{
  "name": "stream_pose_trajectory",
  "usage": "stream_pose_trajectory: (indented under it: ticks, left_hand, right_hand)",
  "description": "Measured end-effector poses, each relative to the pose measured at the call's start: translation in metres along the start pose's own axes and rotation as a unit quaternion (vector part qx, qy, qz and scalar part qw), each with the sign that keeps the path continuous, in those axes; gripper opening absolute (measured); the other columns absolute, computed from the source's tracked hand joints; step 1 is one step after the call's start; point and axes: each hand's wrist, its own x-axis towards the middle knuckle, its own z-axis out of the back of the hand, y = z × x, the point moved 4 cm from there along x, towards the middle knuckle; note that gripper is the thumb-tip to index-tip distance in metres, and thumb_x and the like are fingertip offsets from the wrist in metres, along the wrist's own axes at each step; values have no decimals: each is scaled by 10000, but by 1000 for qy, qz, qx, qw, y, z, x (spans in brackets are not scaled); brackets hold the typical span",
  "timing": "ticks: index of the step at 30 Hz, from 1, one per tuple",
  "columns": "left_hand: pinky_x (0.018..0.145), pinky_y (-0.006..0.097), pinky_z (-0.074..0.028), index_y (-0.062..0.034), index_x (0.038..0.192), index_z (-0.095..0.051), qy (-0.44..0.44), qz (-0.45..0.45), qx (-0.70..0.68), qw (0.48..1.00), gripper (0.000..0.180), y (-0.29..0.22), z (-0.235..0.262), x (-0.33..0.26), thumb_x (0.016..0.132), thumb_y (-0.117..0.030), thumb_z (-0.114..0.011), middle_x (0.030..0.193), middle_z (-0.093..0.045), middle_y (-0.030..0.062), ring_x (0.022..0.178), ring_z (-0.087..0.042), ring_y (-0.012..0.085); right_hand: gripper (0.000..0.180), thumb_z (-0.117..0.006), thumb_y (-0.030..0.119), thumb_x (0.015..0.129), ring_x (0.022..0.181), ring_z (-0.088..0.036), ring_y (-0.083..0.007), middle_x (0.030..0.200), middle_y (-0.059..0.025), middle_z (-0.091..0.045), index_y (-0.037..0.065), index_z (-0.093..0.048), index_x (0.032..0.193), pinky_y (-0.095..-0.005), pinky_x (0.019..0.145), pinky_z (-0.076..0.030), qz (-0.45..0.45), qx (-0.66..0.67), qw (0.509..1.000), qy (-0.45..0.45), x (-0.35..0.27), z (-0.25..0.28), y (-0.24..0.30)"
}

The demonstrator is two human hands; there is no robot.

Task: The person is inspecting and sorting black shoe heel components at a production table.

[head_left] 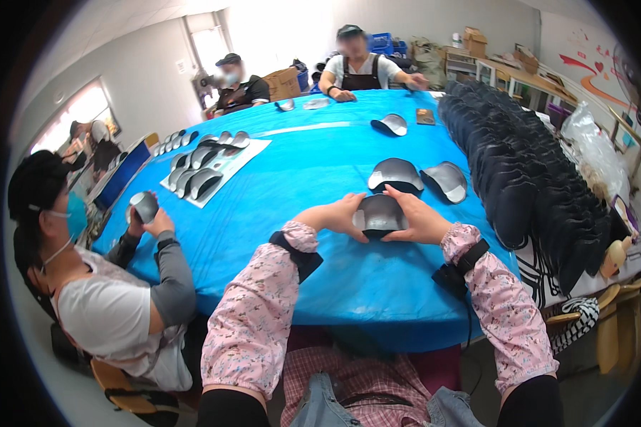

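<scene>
Pink floral sleeve covers on both forearms, elastic cuffs. Black strap on each wrist, black cable off the right one. Black upper sleeves, red-checked apron, jeans.

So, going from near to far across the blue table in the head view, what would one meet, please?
Hands, left and right, holding a grey brim piece → two grey pieces → lone piece → far co-worker's hand.

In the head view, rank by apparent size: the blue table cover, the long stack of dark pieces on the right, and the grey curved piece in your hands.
1. Blue table cover, largest.
2. Stack of dark pieces, running along the table's right side.
3. Grey curved piece, smallest, held between the left hand and right hand, though nearest the camera.
</scene>
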Motion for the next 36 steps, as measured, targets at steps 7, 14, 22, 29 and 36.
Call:
stream_pose_trajectory:
  ticks: [7,14,22,29,36]
  left_hand:
    - [960,357,-380,13,1340,-274,49,55,-41,996,992,41,29,-4,600,-388,-799,1292,-406,187,1170,-435,299]
    - [871,330,-430,41,1243,-409,-60,147,-30,987,881,95,56,15,597,-421,-790,1169,-514,183,1040,-530,270]
    - [880,353,-430,25,1247,-421,-268,152,189,932,920,77,51,26,626,-602,-681,1149,-523,244,1060,-526,348]
    - [561,293,-473,4,1309,-339,-349,-45,-123,928,639,-83,110,37,871,-425,-519,741,-641,89,612,-615,184]
    - [389,199,-358,-78,1052,-632,-36,-153,-337,928,240,-112,7,6,919,-233,-506,570,-504,-30,454,-457,25]
  right_hand:
    - [761,-626,407,807,1129,-468,-309,1205,-241,-454,-76,-303,1298,-344,955,-373,-104,156,981,-42,-17,-23,-30]
    - [353,-544,334,878,1034,-506,-287,1104,-159,-502,16,-579,1026,-339,885,-413,-94,153,981,-72,-20,-25,-39]
    - [261,-594,263,849,1055,-491,-290,1128,-159,-494,27,-604,959,-345,904,-406,-85,136,985,-60,-21,-24,-39]
    - [224,-610,230,837,1061,-488,-278,1133,-149,-493,29,-606,937,-338,890,-415,-102,193,974,-64,-19,-26,-41]
    - [194,-614,191,825,1065,-483,-279,1139,-147,-491,35,-607,941,-335,884,-419,-108,174,978,-45,-27,-26,-48]
